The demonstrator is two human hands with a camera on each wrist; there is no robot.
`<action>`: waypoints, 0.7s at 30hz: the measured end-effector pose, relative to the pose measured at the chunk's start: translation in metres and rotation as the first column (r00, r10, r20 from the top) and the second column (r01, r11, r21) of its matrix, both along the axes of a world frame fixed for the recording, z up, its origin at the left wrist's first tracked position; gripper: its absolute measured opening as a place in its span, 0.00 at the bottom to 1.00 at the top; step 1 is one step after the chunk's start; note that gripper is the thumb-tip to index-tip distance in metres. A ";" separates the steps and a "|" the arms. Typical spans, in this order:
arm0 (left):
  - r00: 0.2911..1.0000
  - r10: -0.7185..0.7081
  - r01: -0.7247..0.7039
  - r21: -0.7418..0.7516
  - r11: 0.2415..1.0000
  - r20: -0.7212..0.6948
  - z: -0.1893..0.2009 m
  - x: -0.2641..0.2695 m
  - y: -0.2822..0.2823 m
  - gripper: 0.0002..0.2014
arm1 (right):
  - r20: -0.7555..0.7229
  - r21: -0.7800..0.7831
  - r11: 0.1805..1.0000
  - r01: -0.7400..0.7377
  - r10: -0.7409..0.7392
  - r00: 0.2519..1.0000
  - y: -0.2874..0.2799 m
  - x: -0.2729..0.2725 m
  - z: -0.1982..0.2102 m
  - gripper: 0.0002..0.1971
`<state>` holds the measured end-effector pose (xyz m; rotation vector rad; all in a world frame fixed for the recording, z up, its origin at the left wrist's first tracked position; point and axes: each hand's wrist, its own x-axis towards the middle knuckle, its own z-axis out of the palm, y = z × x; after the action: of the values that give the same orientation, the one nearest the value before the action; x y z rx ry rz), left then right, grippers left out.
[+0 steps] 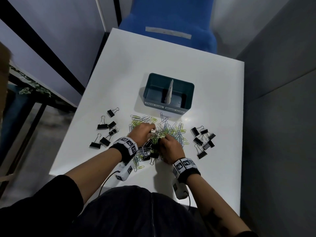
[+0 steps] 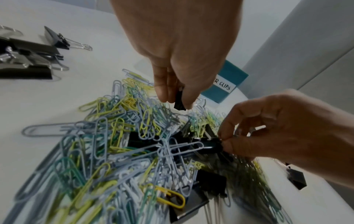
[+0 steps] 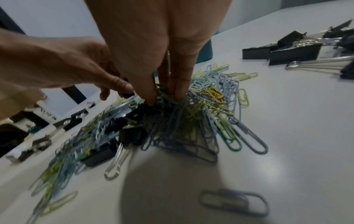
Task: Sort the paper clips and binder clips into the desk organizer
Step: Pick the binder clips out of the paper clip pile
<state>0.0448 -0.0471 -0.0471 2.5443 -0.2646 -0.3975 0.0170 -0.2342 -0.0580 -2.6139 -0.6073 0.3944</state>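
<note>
The head view looks steeply down from above onto the table (image 1: 213, 86), taking in both forearms, the organizer (image 1: 168, 93) at the far side and the clip pile (image 1: 159, 134) nearer. The left wrist view sits low and close, facing far-right across the pile (image 2: 124, 144). The right wrist view, equally close, faces far-left. All three share the pile (image 3: 191, 118).

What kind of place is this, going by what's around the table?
Probably an office or a study cubicle. A small white table stands between plain grey partition walls, a blue upholstered chair is pushed up at its far side, and a labelled desk organizer sits on it.
</note>
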 end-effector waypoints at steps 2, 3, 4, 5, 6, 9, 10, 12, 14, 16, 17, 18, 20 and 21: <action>1.000 0.004 -0.005 -0.028 1.000 -0.020 0.005 -0.001 0.005 0.20 | -0.023 0.093 0.995 0.043 -0.041 0.999 -0.003 0.003 0.003 0.05; 0.999 -0.004 0.002 -0.038 0.999 -0.033 0.007 -0.002 0.007 0.25 | -0.046 0.139 0.988 0.067 -0.061 0.997 -0.005 0.004 0.005 0.06; 0.999 -0.011 0.010 -0.043 0.999 -0.037 0.010 -0.003 0.010 0.30 | -0.065 0.182 0.978 0.100 -0.090 0.994 -0.008 0.006 0.006 0.08; 0.999 -0.018 0.017 -0.043 0.999 -0.029 0.011 -0.004 0.013 0.33 | -0.085 0.211 0.967 0.142 -0.126 0.988 -0.011 0.007 0.008 0.09; 0.999 -0.026 0.025 -0.041 0.999 -0.019 0.013 -0.005 0.016 0.35 | -0.115 0.228 0.955 0.191 -0.168 0.979 -0.014 0.008 0.011 0.09; 0.999 -0.037 0.037 -0.015 0.999 -0.025 0.018 -0.011 0.025 0.32 | -0.190 0.179 0.942 0.284 -0.250 0.949 -0.025 0.013 0.013 0.09; 0.999 -0.031 0.031 -0.012 0.999 -0.033 0.019 -0.013 0.028 0.29 | -0.191 0.144 0.948 0.283 -0.254 0.948 -0.029 0.015 0.013 0.08; 0.999 -0.005 0.004 -0.025 1.000 -0.037 0.019 -0.016 0.035 0.21 | -0.158 0.100 0.965 0.244 -0.227 0.961 -0.032 0.016 0.013 0.07; 0.999 0.018 -0.020 -0.041 0.999 -0.037 0.020 -0.018 0.040 0.14 | -0.064 0.034 0.986 0.163 -0.161 0.985 -0.029 0.012 0.015 0.06; 1.000 0.014 -0.015 -0.031 0.999 -0.017 0.023 -0.019 0.045 0.09 | 0.016 -0.038 0.997 0.060 -0.060 0.998 -0.019 0.006 0.014 0.08; 1.000 0.007 -0.007 -0.018 1.000 0.002 0.025 -0.021 0.049 0.09 | 0.023 -0.047 0.999 0.017 -0.016 1.000 -0.013 0.003 0.014 0.10; 1.000 0.008 -0.008 -0.003 1.000 0.023 0.027 -0.022 0.053 0.09 | 0.023 -0.047 0.999 -0.017 0.018 1.000 -0.007 0.001 0.013 0.13; 0.995 0.073 -0.075 0.037 0.996 0.064 0.030 -0.023 0.065 0.10 | -0.019 -0.058 0.997 -0.057 0.056 0.998 0.005 -0.001 0.013 0.22; 0.987 0.141 -0.146 0.065 0.987 0.071 0.030 -0.022 0.073 0.11 | -0.046 -0.073 0.995 -0.061 0.058 0.997 0.009 -0.001 0.015 0.25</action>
<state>0.0227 0.0258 -0.0168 2.6281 -0.0921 -0.2718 0.0159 -0.2251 -0.0432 -2.6547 -0.6695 0.5008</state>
